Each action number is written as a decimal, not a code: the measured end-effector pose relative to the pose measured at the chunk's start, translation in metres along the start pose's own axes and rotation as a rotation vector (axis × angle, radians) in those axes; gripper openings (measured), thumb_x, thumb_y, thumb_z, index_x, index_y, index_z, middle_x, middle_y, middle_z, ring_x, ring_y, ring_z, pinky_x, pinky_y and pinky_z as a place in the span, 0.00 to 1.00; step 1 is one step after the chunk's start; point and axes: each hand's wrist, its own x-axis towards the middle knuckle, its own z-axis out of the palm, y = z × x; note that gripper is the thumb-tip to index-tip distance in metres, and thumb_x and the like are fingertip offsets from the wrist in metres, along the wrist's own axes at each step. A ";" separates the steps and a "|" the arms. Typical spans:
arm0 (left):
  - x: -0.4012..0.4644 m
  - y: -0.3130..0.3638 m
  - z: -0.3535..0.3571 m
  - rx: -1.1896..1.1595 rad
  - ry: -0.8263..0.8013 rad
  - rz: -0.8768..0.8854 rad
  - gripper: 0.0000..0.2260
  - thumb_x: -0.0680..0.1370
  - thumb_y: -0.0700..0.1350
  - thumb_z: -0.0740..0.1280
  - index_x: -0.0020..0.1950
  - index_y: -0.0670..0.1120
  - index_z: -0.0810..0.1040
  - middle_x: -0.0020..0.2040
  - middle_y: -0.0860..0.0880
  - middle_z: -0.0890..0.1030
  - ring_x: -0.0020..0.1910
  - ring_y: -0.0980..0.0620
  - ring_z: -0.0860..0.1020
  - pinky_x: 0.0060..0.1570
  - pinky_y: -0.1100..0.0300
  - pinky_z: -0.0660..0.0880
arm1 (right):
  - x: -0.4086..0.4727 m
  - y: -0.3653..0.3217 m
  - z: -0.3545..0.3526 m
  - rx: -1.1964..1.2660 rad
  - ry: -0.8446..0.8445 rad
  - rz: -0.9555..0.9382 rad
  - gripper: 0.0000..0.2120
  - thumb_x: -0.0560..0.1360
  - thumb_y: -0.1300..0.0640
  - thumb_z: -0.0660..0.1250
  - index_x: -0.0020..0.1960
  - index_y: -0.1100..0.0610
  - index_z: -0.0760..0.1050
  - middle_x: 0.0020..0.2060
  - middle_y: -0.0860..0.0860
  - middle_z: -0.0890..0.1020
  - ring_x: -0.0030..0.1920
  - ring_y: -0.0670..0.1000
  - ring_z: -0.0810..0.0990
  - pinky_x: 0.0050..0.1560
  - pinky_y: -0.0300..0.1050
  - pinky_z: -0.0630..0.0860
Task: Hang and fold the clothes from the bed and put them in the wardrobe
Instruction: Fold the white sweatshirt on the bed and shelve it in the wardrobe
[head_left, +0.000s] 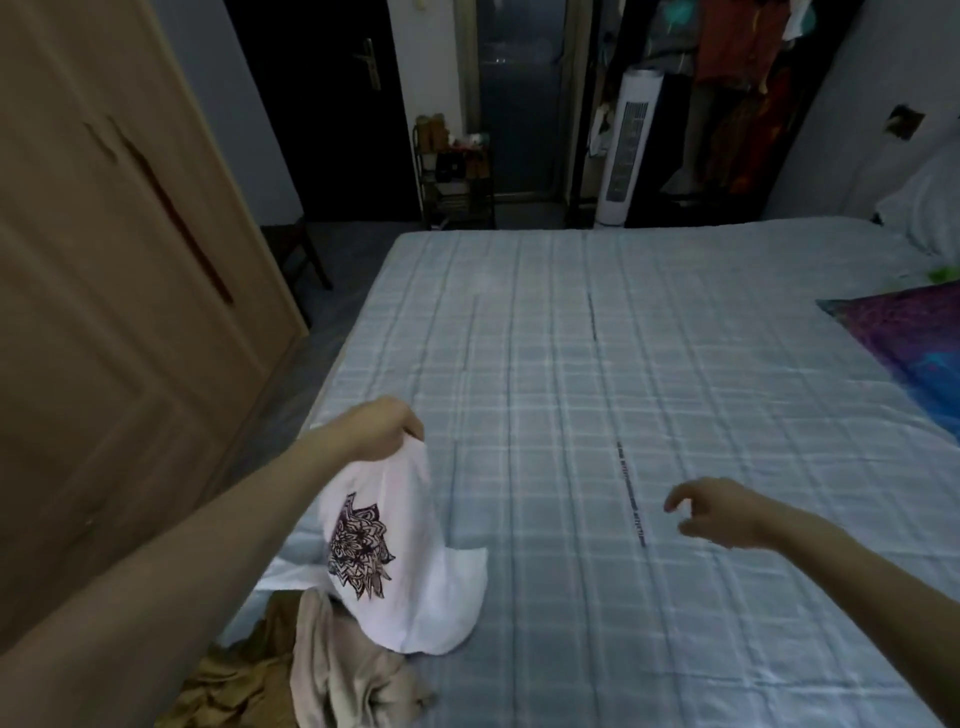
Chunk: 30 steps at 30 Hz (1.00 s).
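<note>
At the bed's near corner lie crumpled brown clothes (249, 675). Just beyond them the left hand (382, 428) pinches the top of a white printed T-shirt (402, 561), its hem resting on the checked bed (623, 364). The right hand (719, 512) hovers apart, fingers loosely curled, holding nothing. The wooden wardrobe (104, 286) stands left.

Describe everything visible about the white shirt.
The shirt is white, soft cloth with a dark mandala-like print on its front. The left hand pinches its top edge and lifts it, so it hangs in a loose cone. Its lower part still rests on the bed, beside a heap of tan clothes at the near corner.
</note>
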 end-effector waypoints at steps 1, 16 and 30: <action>0.002 0.014 0.007 -0.030 -0.025 0.062 0.24 0.67 0.31 0.59 0.55 0.46 0.85 0.56 0.45 0.83 0.59 0.44 0.78 0.59 0.59 0.71 | 0.012 -0.016 0.002 0.024 0.021 -0.063 0.16 0.75 0.51 0.70 0.62 0.47 0.75 0.42 0.43 0.79 0.41 0.41 0.78 0.42 0.29 0.68; -0.030 0.059 0.122 -0.931 0.017 -0.483 0.22 0.73 0.41 0.68 0.67 0.48 0.72 0.66 0.46 0.74 0.62 0.49 0.73 0.55 0.60 0.73 | 0.017 -0.144 0.007 0.836 -0.200 -0.274 0.07 0.77 0.61 0.62 0.51 0.54 0.79 0.45 0.49 0.83 0.44 0.47 0.81 0.46 0.35 0.75; 0.024 0.118 0.137 -0.751 0.113 -0.056 0.14 0.71 0.43 0.63 0.53 0.47 0.84 0.50 0.49 0.85 0.52 0.51 0.81 0.51 0.60 0.74 | -0.031 -0.018 0.014 0.314 -0.381 0.034 0.23 0.67 0.33 0.67 0.49 0.50 0.80 0.53 0.47 0.80 0.53 0.48 0.78 0.55 0.43 0.74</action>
